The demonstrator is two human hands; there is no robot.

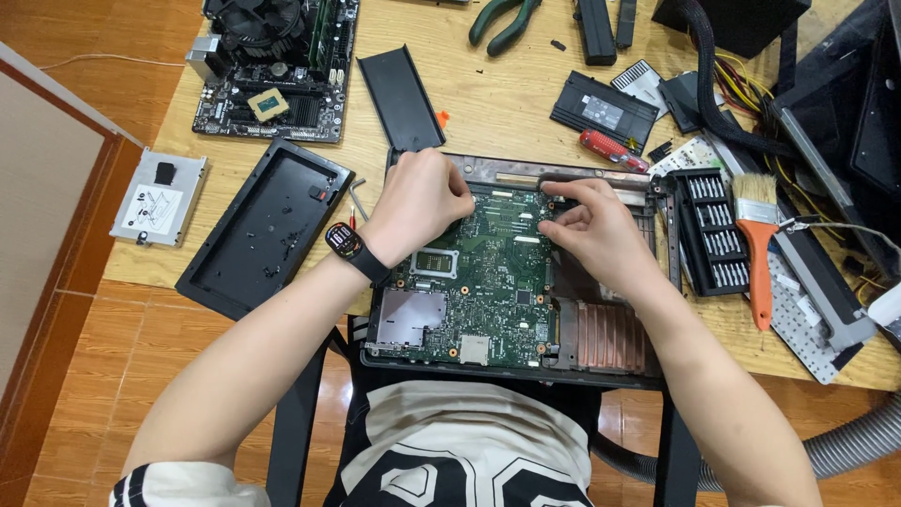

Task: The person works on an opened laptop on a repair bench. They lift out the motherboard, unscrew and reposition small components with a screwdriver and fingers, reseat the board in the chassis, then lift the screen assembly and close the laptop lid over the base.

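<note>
Green circuit board under both hands (touching)

A pale wooden table stands on a reddish-brown tiled floor, with a wood-framed panel at left.

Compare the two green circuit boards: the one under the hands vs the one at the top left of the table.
The laptop board sits inside its dark chassis, under both hands; the desktop board lies bare on the table, untouched. The laptop board is flat with copper fins beside it; the desktop board carries a tall fan cooler. Both are face up.
</note>
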